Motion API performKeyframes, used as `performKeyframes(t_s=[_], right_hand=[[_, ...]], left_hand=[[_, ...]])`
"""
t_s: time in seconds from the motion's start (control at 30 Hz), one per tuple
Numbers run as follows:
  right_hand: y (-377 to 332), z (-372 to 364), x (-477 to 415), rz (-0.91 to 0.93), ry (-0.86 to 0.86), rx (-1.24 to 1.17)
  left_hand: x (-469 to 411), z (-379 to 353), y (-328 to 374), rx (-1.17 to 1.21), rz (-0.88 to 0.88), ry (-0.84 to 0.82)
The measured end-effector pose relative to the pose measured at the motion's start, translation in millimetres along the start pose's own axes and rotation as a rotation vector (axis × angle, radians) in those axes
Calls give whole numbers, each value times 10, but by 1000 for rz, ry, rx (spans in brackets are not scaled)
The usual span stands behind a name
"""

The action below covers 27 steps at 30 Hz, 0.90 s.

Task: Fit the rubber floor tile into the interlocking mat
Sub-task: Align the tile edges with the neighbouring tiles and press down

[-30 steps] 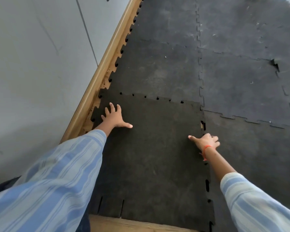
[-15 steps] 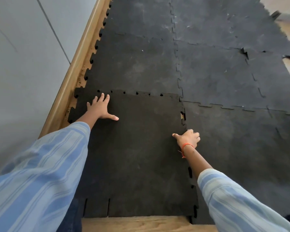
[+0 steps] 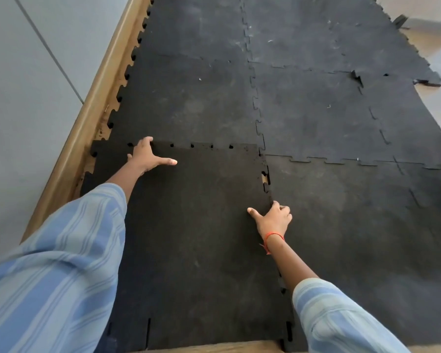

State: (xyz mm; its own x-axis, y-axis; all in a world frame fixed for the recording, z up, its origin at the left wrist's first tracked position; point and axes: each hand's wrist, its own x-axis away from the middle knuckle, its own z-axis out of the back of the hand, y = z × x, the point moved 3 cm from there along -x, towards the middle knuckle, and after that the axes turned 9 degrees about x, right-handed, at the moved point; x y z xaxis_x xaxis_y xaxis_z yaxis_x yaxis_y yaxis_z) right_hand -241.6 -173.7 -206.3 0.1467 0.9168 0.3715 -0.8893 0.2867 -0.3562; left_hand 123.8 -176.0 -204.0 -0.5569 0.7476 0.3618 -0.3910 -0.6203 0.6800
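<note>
The loose black rubber floor tile [image 3: 201, 225] lies at the near left, beside the wall. Its toothed far edge overlaps the laid interlocking mat [image 3: 316, 110], with several notch holes showing along that seam. On its right side a small gap shows bare wood near the far corner. My left hand [image 3: 148, 156] rests at the tile's far edge, fingers bent over the edge, thumb stretched right. My right hand [image 3: 274, 220] sits on the tile's right edge, thumb on top, fingers curled into the seam.
A grey wall [image 3: 23, 110] with a wooden skirting board [image 3: 87, 128] runs along the left. Bare wooden floor [image 3: 214, 347] shows at the near edge. One mat tile corner [image 3: 357, 77] at the far right sticks up, and the mat's far right edge is loose.
My left hand slid forward from the tile's surface to its far edge. My right hand stayed on the right seam, which shows a smaller gap than before. My view tilted up.
</note>
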Motion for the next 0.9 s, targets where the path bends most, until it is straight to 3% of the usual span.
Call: performKeyframes(t_s=[0.1, 0.2, 0.4, 0.57, 0.7, 0.9], right_hand=[[135, -36, 111, 12, 58, -87], [169, -28, 150, 5, 137, -10], [222, -45, 218, -124, 195, -158], [244, -134, 377, -86, 254, -76], [255, -208, 436, -26, 269, 63], [381, -222, 426, 59, 276, 121]], left_hand=[[8, -19, 24, 39, 9, -23], [-32, 7, -19, 57, 9, -63], [-86, 17, -65, 14, -7, -80], [-89, 0, -32, -188, -4, -80], [-95, 31, 39, -482, -40, -65], [-47, -105, 101, -460, -54, -68]])
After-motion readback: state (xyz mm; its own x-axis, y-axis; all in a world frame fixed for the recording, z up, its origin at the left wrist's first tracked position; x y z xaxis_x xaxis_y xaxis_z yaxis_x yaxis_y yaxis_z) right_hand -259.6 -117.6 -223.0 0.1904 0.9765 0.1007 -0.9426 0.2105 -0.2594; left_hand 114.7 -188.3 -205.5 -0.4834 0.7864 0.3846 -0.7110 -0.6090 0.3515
